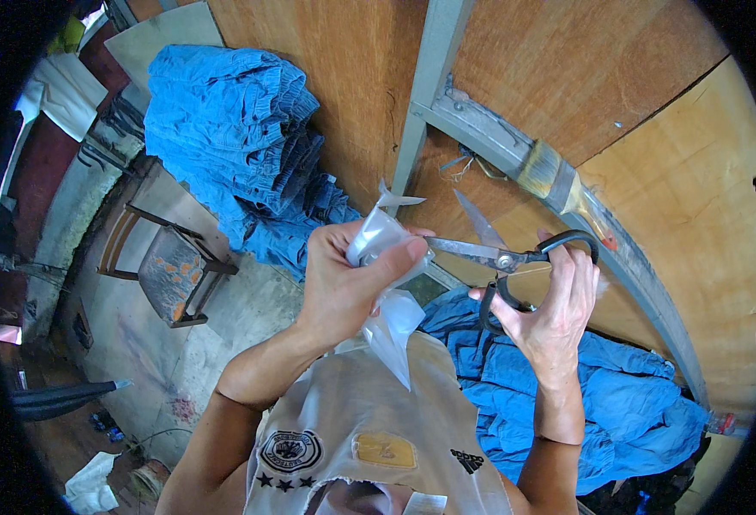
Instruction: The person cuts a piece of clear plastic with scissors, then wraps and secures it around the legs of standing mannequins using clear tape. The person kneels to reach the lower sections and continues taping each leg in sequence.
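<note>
Grained wooden boards (567, 60) fill the upper right of the frame; at centre, the left hand (341, 276) pinches shiny translucent plastic (380, 233), the right hand (553, 319) grips spread metal scissors (505, 263) by black loop handles (586, 241).

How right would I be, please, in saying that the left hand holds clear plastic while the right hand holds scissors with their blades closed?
Not quite: the blades are wide open, not closed, as the head view shows. The right hand does hold the scissors, and the left hand does hold the clear plastic.
</note>
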Demonstrator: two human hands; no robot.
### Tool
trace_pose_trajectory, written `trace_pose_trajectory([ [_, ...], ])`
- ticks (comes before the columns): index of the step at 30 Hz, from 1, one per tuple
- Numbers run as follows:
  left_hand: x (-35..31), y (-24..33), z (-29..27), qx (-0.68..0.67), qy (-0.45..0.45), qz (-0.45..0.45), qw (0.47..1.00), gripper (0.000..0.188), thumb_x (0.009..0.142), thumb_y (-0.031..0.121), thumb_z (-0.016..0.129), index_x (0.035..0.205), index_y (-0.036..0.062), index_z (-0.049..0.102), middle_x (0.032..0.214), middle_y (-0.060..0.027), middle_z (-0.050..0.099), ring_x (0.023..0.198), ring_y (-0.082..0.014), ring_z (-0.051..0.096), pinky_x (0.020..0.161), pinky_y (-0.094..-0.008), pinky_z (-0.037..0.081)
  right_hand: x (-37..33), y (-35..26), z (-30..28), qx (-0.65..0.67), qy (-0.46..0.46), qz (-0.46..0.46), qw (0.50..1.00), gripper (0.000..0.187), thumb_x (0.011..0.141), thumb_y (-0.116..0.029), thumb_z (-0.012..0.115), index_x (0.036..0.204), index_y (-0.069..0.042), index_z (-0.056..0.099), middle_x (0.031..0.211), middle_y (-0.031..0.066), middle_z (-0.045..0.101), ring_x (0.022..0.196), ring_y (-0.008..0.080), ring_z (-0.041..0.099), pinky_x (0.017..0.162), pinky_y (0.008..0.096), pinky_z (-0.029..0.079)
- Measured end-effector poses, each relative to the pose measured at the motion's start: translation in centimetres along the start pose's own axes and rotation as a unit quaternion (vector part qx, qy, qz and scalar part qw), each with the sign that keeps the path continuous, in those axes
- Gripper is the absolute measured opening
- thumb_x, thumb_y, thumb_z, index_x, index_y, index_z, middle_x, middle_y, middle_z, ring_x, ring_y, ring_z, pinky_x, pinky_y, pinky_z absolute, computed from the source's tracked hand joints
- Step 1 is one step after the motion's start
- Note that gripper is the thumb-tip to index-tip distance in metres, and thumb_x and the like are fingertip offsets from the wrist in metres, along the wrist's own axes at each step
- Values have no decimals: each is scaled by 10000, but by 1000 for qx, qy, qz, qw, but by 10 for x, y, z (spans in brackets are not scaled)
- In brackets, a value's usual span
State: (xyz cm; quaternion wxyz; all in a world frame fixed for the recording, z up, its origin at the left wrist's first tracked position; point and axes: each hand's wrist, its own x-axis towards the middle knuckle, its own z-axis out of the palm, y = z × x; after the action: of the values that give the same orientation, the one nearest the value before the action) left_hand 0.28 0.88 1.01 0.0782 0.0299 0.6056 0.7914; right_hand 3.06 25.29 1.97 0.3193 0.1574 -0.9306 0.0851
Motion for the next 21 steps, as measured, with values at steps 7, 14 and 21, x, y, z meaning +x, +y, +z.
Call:
trace_pose_trajectory([
  [7, 3, 5, 2, 24, 28, -21, 999, 229, 916, 239, 784, 991, 23, 787, 659, 30, 655, 446, -5, 433, 420, -213, 302, -1, 1, -1, -20, -5, -11, 1000, 761, 648, -497, 910, 1135, 2, 606, 983, 145, 593, 880, 326, 566, 769, 435, 441],
  [14, 12, -13, -2, -40, 87, -33, 995, 216, 904, 260, 796, 914, 48, 756, 625, 61, 586, 442, -16, 412, 412, -225, 281, -12, 7, 1, -1, -55, 40, 998, 674, 667, -475, 908, 1086, -16, 648, 807, 127, 634, 677, 275, 629, 616, 408, 486],
  [21, 17, -63, -58, 108, 136, -46, 984, 277, 921, 325, 778, 947, 50, 754, 665, 54, 603, 458, -27, 422, 413, -227, 283, -53, 92, -16, 113, -225, 279, 927, 403, 748, -212, 891, 1014, 39, 723, 656, 149, 663, 528, 203, 618, 562, 340, 516],
])
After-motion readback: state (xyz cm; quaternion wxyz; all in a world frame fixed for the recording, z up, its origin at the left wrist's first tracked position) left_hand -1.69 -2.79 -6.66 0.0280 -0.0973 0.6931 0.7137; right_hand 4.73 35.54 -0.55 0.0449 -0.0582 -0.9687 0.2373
